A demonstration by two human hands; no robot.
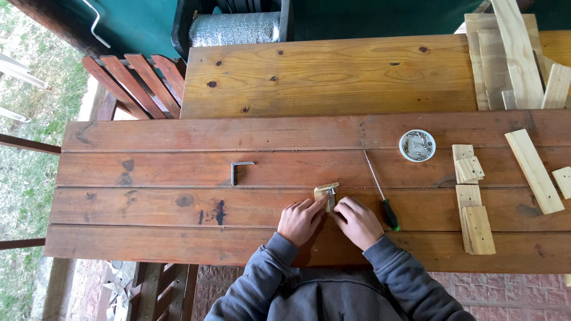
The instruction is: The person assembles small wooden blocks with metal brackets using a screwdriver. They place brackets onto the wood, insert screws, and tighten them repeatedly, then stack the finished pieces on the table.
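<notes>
Pinching a small pale wooden block (325, 195) with a metal fitting between them, the left hand (301, 221) and right hand (357, 222) grasp it with their fingers at the middle of the reddish-brown plank surface (148, 202). Just right lies a green-handled screwdriver (382, 193); left, a bent metal bracket (239, 170).

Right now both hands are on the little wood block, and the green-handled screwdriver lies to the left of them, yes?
Not quite. Both hands, left and right, are on the small wood block, but the head view shows the green-handled screwdriver lying to their right, not their left.
</notes>
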